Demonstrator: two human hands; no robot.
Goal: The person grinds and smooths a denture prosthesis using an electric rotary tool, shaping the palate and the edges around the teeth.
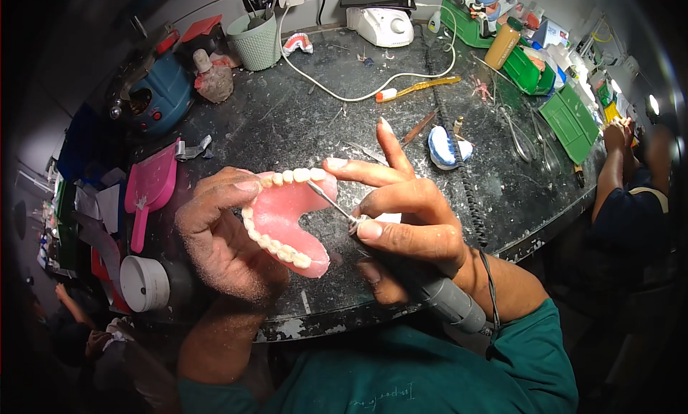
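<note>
Dusted with pale powder, my left hand (228, 231) grips a denture (278, 210) with a pink base and a curved row of cream teeth. Its open side faces right, above the dark bench. My right hand (416, 224) is closed around a grey-and-black rotary handpiece (437, 292), thumb and fingers near its front end. A thin metal bur (331, 201) points up and left from it, its tip at the denture's inner edge beside the upper teeth. One right fingertip rests by the end tooth, while another finger is raised. I cannot tell whether the bur is spinning.
A coiled black cord (471, 206) crosses the bench (301, 120) at right. Around it lie a blue-and-white dental cast (446, 149), an amber toothbrush (419, 88), a pink dustpan (154, 184) and a white round container (145, 283). A white control unit (383, 27) stands behind. Another person's hands (620, 134) show at far right.
</note>
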